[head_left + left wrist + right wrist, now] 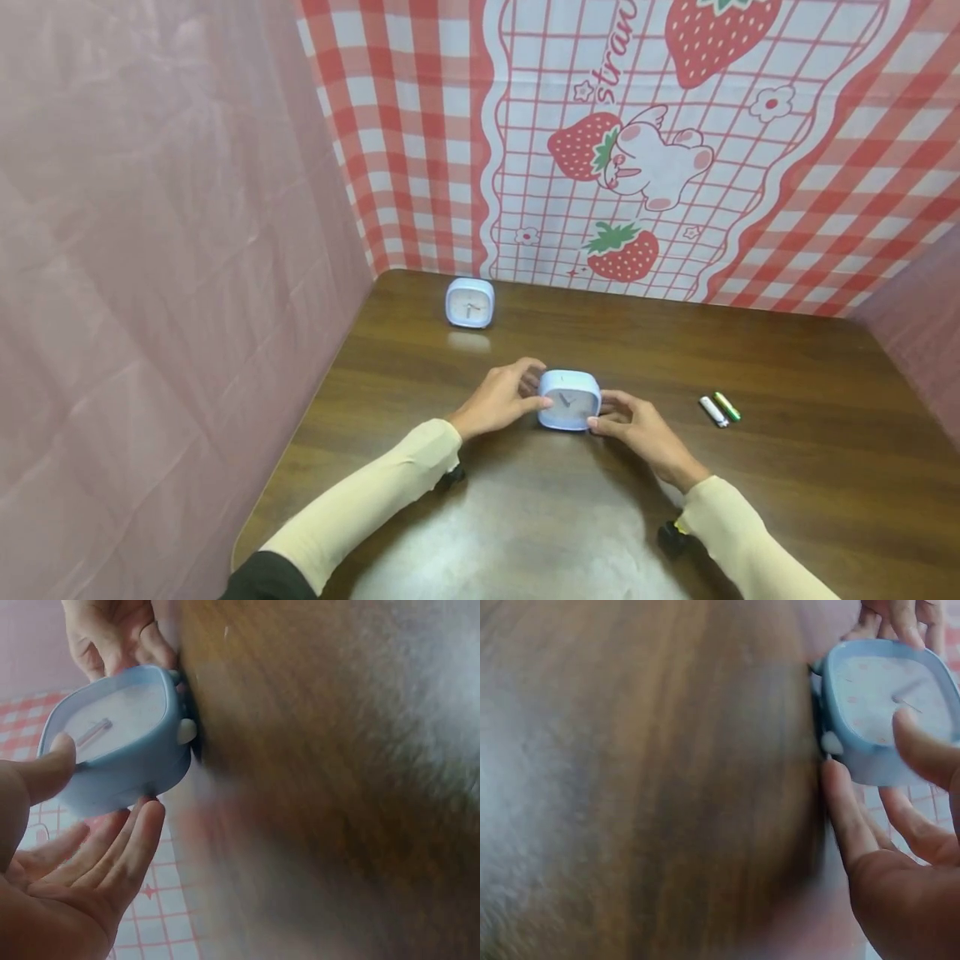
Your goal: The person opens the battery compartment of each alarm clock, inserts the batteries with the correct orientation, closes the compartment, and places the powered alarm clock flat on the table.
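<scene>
A light blue alarm clock (569,401) with rounded corners stands upright on the table, its white face towards me. On its left side my left hand (501,398) holds it, thumb at the front edge and fingers along the side. From the other side my right hand (639,432) grips it, the thumb (922,746) over the face and fingertips by a small white foot (832,742). The dark clock hands (94,733) show through the clear front. The back of the clock is hidden in all views.
A second, similar clock (469,303) stands near the table's far left edge. Two small batteries, one white (713,412) and one green (727,406), lie side by side to the right. A checked strawberry cloth (420,167) hangs behind the wooden table (810,467).
</scene>
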A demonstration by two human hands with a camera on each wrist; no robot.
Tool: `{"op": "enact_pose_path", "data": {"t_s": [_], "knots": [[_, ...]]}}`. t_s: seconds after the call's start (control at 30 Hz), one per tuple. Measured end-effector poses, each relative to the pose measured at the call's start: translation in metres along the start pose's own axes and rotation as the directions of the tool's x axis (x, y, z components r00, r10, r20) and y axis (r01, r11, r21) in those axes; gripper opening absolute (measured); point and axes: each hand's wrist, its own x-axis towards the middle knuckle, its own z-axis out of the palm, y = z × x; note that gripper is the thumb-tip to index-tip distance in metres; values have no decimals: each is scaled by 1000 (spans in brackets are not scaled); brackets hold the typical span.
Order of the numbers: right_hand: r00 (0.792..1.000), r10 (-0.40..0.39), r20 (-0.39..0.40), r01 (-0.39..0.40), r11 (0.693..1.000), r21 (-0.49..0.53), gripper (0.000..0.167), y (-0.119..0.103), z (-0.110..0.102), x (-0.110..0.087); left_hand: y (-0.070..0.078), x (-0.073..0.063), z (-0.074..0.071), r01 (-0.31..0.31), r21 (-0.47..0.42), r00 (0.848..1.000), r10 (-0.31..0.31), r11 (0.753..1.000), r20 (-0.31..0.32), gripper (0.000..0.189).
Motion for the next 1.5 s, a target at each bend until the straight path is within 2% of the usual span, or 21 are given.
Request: {"op": "enact_pose_path", "data": {"t_s": [0.13, 0.23, 0.3, 0.4, 0.53, 0.6, 0.77, 0.97, 1.13, 1.33, 1.5], "knots": [[998, 18, 54, -25, 992, 128, 63, 1, -5, -1, -3, 1, -3, 92, -21, 996, -91, 996, 14, 61], [997, 38, 68, -49, 984, 170, 60, 0, -8, -1, -4, 3, -5, 191, -74, 981, -187, 979, 49, 62], [996, 60, 64, -71, 981, 180, 60, -2, -9, -1, -5, 3, -5, 265, -136, 963, -254, 955, 91, 68], [994, 97, 58, -106, 979, 176, 64, -5, -9, 2, -6, 3, -5, 367, -234, 928, -338, 900, 157, 80], [990, 130, 47, -136, 982, 132, 69, -10, -7, 5, -8, 2, -3, 441, -311, 895, -387, 842, 220, 88], [989, 137, 46, -141, 984, 104, 73, -12, -6, 5, -9, 3, -2, 453, -323, 888, -390, 831, 242, 89], [986, 159, 47, -162, 985, 66, 75, -17, -4, 7, -9, 3, 2, 458, -327, 880, -369, 827, 299, 84], [984, 172, 53, -176, 979, 98, 73, -16, -5, 6, -9, 4, 3, 440, -354, 884, -328, 825, 334, 77], [986, 144, 86, -155, 978, 137, 69, -14, -8, 4, -9, 4, 0, 425, -387, 882, -280, 818, 378, 66], [988, 103, 113, -120, 981, 152, 67, -14, -12, 1, -8, 3, -5, 381, -387, 889, -218, 840, 402, 50], [990, 70, 122, -88, 986, 144, 65, -12, -14, -2, -7, 3, -7, 355, -347, 890, -200, 868, 410, 48]]}}
